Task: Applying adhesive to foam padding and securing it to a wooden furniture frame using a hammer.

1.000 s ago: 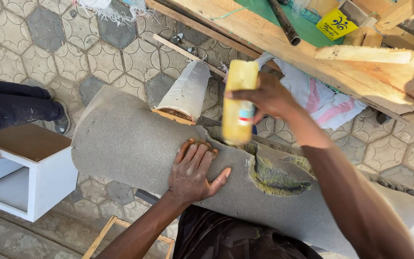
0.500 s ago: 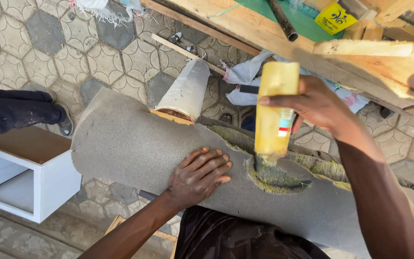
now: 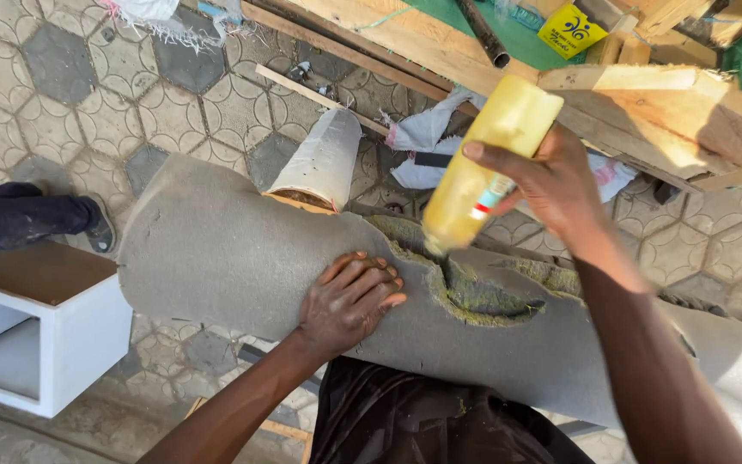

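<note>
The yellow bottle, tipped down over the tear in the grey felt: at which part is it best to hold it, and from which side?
Probably around the middle of its body, from the right side, as the right hand holds the yellow bottle now. The body is long and even, and its tip points down at the tear, so that end should stay free.

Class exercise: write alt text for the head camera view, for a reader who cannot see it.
A person's right hand tips a yellow bottle nozzle-down over a torn gap in a grey felt-like sheet, while the left hand presses flat on the sheet beside the gap. A white box stands to the left on patterned paving.
</note>
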